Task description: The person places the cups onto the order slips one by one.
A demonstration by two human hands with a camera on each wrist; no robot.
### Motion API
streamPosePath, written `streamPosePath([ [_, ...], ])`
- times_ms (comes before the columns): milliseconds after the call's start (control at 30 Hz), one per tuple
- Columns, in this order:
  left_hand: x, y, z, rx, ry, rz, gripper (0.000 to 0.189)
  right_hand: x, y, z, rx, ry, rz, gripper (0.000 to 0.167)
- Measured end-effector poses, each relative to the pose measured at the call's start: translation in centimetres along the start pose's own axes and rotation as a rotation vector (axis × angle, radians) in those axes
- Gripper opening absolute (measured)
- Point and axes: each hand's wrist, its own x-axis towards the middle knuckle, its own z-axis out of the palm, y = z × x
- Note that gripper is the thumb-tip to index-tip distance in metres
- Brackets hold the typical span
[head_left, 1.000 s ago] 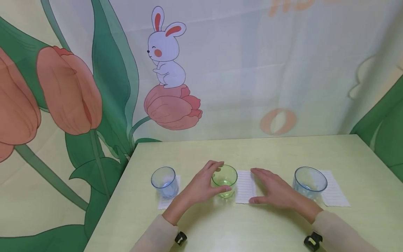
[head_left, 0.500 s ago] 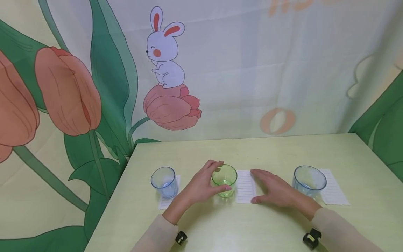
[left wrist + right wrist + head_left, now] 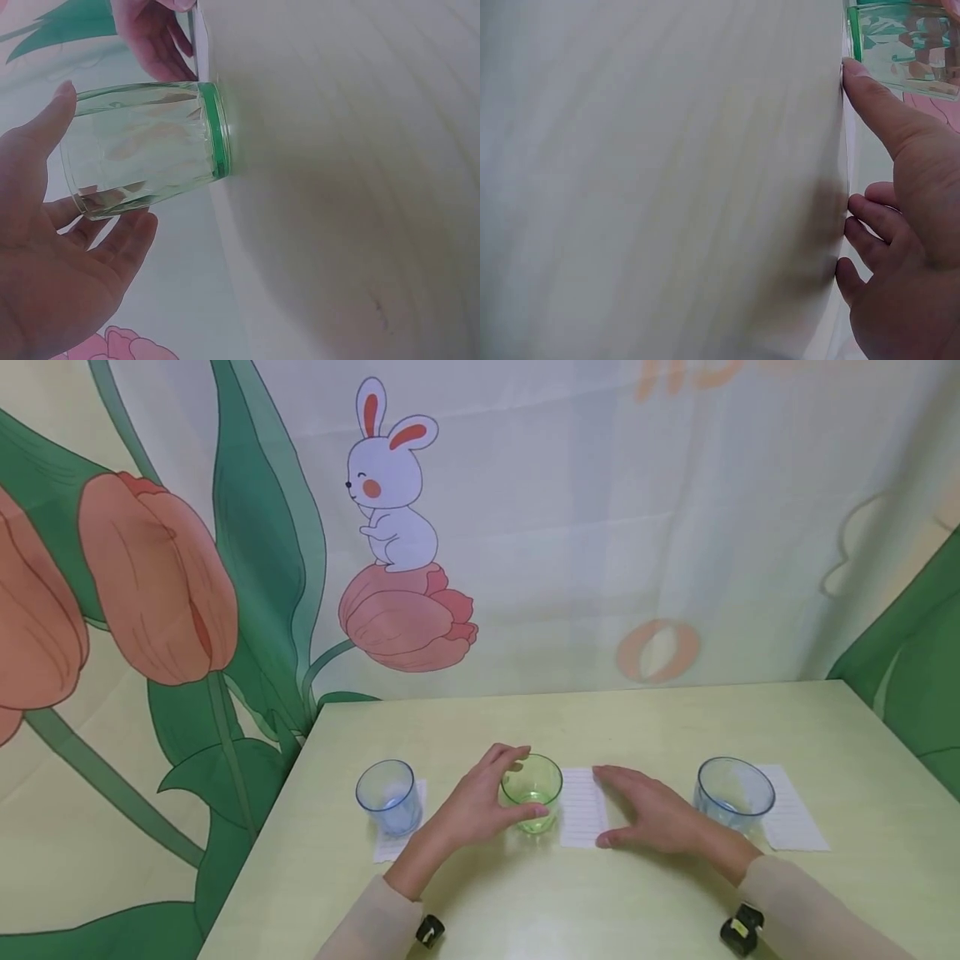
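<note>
My left hand (image 3: 480, 802) holds a green glass (image 3: 534, 793) near its rim, thumb on the near side and fingers round the far side. In the left wrist view the green glass (image 3: 146, 146) stands upright, its base at the tabletop. Just right of it lies a lined paper slip (image 3: 583, 810), partly behind the glass from the head view. At that slip's right edge, my right hand (image 3: 652, 814) rests its thumb and fingertips on the table, the fingers spread and fairly straight. In the right wrist view its thumb (image 3: 889, 112) reaches towards the green glass.
A blue glass (image 3: 390, 797) stands at the left, on or against another paper slip (image 3: 393, 847). A wider blue glass (image 3: 735, 789) stands right behind my right forearm, next to a paper slip (image 3: 795, 810). A printed curtain (image 3: 562, 527) hangs behind the table (image 3: 585, 910).
Almost nothing differs. The whole head view has shifted slightly; both hands keep their places at the green glass and the middle paper slip.
</note>
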Motion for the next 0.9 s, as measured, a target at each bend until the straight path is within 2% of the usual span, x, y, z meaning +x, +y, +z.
streamPosePath([
  [200, -0.17, -0.18, 0.03, -0.008, 0.019, 0.005, 0.088, 0.15, -0.29, 0.21, 0.000, -0.003, 0.001, 0.110],
  [567, -0.09, -0.56, 0.37, -0.044, -0.016, -0.019, 0.089, -0.21, -0.81, 0.06, 0.014, -0.035, 0.026, 0.111],
  [900, 0.44, -0.37, 0.20, -0.053, -0.002, -0.005, 0.089, 0.01, -0.44, -0.27, -0.015, -0.024, 0.018, 0.112],
])
